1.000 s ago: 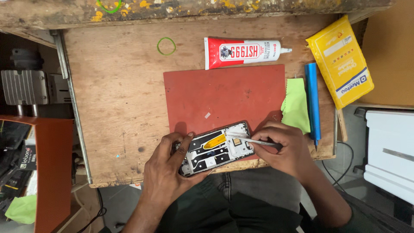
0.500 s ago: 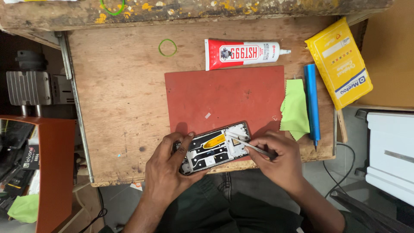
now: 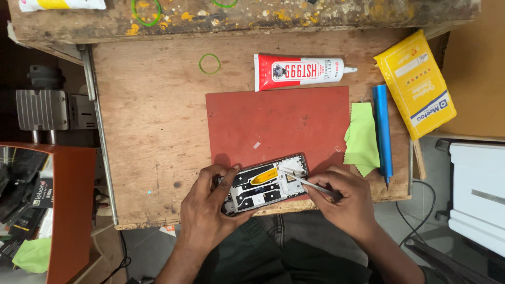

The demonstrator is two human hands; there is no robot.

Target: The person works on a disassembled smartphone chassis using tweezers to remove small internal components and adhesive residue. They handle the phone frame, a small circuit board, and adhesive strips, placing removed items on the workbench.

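Head view looks straight down on a worn wooden bench (image 3: 152,137). At its near edge lies an opened phone (image 3: 265,184), back cover off, resting partly on the near edge of a red mat (image 3: 279,118). The left hand (image 3: 208,210) clasps the phone's left end, its fingers curled around the frame and hiding that corner. The right hand (image 3: 344,197) pinches thin metal tweezers (image 3: 307,183), whose tips reach the phone's upper right part (whether they grip anything is too small to tell). A yellow piece (image 3: 264,176) sits inside the phone.

Beyond the mat's far edge lies a red and white glue tube (image 3: 300,71), with a green rubber band (image 3: 210,63) to its left. Along the right edge are a green cloth (image 3: 362,139), a blue tool (image 3: 382,131) and a yellow packet (image 3: 415,84) that overhangs the bench's corner. Both forearms are cut off by the bottom of the view.
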